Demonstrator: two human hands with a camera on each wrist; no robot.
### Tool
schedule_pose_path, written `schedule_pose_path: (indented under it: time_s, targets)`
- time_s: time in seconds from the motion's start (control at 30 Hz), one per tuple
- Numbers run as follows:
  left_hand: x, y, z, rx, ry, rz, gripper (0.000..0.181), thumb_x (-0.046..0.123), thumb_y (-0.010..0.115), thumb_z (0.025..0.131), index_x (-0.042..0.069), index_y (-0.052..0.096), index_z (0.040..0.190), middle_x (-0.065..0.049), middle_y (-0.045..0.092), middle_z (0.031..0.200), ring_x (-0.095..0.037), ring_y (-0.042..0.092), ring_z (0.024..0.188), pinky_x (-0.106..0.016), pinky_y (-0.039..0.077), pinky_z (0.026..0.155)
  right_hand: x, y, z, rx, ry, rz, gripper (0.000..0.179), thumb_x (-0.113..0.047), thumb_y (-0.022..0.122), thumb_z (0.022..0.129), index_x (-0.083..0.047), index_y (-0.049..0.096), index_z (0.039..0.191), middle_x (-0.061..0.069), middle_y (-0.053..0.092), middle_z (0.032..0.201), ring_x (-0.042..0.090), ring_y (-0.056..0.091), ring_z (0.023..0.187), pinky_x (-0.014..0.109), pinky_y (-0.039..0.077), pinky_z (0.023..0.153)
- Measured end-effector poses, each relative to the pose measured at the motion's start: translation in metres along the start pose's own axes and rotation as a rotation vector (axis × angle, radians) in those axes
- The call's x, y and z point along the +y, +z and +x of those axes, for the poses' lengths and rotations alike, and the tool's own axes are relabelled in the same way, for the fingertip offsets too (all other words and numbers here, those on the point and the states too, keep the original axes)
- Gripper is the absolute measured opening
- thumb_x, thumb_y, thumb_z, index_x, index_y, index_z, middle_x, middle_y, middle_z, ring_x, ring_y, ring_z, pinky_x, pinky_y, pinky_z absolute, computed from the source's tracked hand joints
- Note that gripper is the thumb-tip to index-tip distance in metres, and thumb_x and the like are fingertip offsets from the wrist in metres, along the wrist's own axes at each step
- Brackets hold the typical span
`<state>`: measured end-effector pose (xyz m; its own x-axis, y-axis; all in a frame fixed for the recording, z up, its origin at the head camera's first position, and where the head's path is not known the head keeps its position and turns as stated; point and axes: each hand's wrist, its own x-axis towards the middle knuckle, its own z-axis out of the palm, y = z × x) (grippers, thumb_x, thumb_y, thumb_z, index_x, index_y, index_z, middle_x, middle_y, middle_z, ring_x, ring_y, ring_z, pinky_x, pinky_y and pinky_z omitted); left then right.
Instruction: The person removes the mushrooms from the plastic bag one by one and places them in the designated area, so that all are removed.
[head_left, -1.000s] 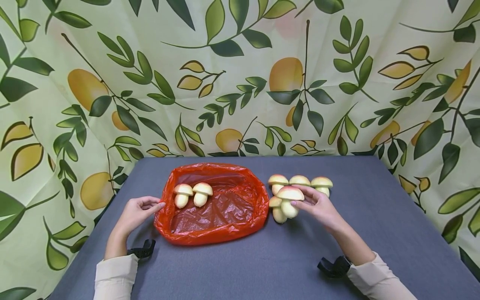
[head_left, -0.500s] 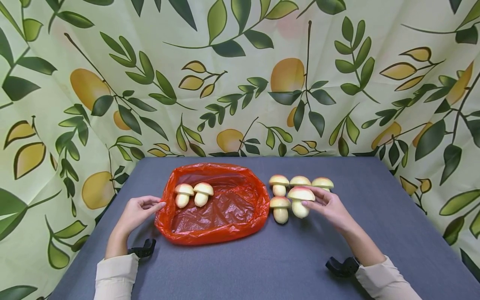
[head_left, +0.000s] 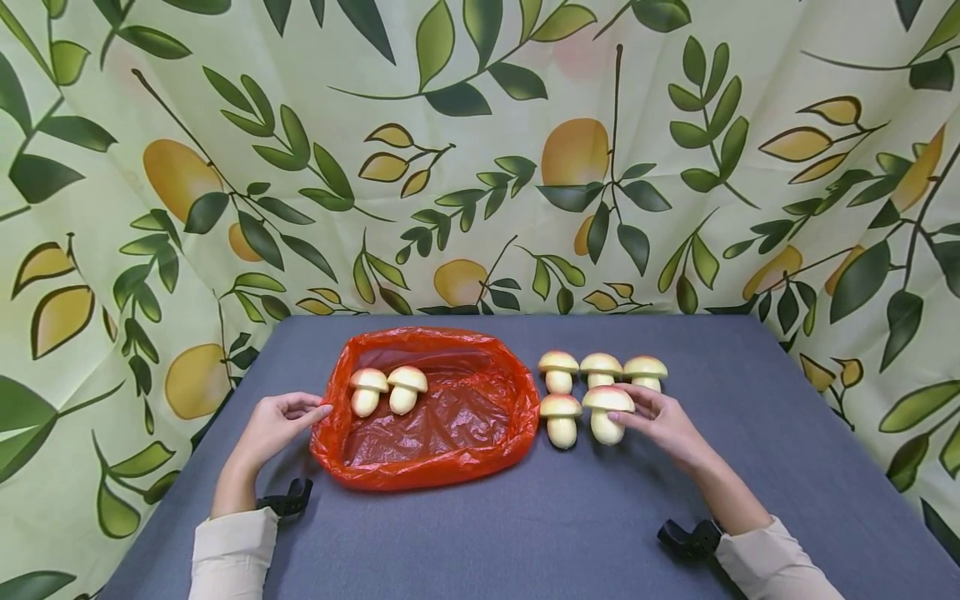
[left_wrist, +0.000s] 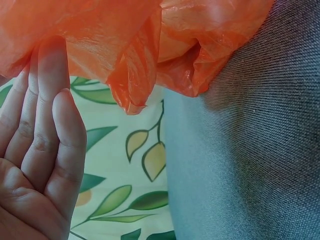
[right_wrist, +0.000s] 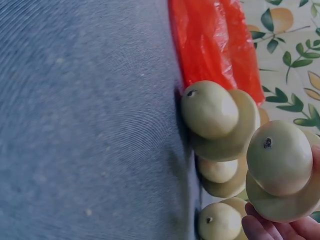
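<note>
In the head view my left hand (head_left: 281, 425) pinches the left rim of a red plastic bag (head_left: 427, 475). In the left wrist view the bag's film (left_wrist: 115, 50) covers some of its fingertips. My right hand (head_left: 663, 421) grips a mushroom (head_left: 607, 414) with a pale stem and reddish-yellow cap, right of the bag. The right wrist view shows this held mushroom (right_wrist: 280, 160) from below, above the cloth. Two similar mushrooms, one (head_left: 366, 392) at the left and another (head_left: 407, 389) beside it, are inside the bag.
Three mushrooms stand in a back row: left (head_left: 558, 371), middle (head_left: 600, 369) and right (head_left: 646, 372). One more mushroom (head_left: 561, 419) stands in front, close to the bag's right side. Grey-blue cloth (head_left: 480, 542) covers the table. A leaf-patterned curtain (head_left: 480, 167) hangs behind it.
My right hand has carried the gripped mushroom rightward and a little nearer to me, uncovering the front mushroom beside the bag. My left hand stays at the bag's rim.
</note>
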<state>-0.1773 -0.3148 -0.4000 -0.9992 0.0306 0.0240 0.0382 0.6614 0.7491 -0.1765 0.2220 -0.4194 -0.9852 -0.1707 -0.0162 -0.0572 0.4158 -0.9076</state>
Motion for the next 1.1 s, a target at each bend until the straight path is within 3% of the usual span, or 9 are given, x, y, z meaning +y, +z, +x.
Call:
schedule_pose_path:
  time_s: [0.37, 0.83, 1.1]
  targets:
    - [0.000, 0.000, 0.000, 0.007, 0.002, 0.008, 0.034, 0.027, 0.068, 0.089, -0.003, 0.069, 0.106, -0.019, 0.073, 0.100, 0.006, 0.062, 0.072, -0.018, 0.049, 0.068, 0.012, 0.001, 0.003, -0.013, 0.003, 0.023, 0.055, -0.018, 0.066, 0.091, 0.005, 0.047, 0.137, 0.029, 0.052, 0.138, -0.023, 0.050, 0.098, 0.011, 0.046, 0.081]
    - [-0.001, 0.001, 0.001, 0.000, -0.004, 0.003, 0.034, 0.027, 0.068, 0.090, -0.003, 0.069, 0.107, -0.020, 0.073, 0.101, 0.005, 0.063, 0.072, -0.017, 0.050, 0.069, 0.025, 0.003, 0.009, -0.027, 0.089, -0.048, 0.061, -0.023, 0.069, 0.089, 0.005, 0.046, 0.138, 0.027, 0.054, 0.137, -0.021, 0.049, 0.093, 0.012, 0.045, 0.080]
    - [-0.001, 0.001, 0.000, 0.003, -0.013, 0.005, 0.034, 0.028, 0.068, 0.090, -0.002, 0.069, 0.106, -0.019, 0.073, 0.101, 0.005, 0.063, 0.073, -0.017, 0.050, 0.070, 0.025, 0.006, 0.010, 0.016, 0.062, -0.086, 0.057, -0.018, 0.072, 0.085, 0.006, 0.051, 0.133, 0.028, 0.059, 0.129, -0.016, 0.053, 0.090, 0.014, 0.046, 0.077]
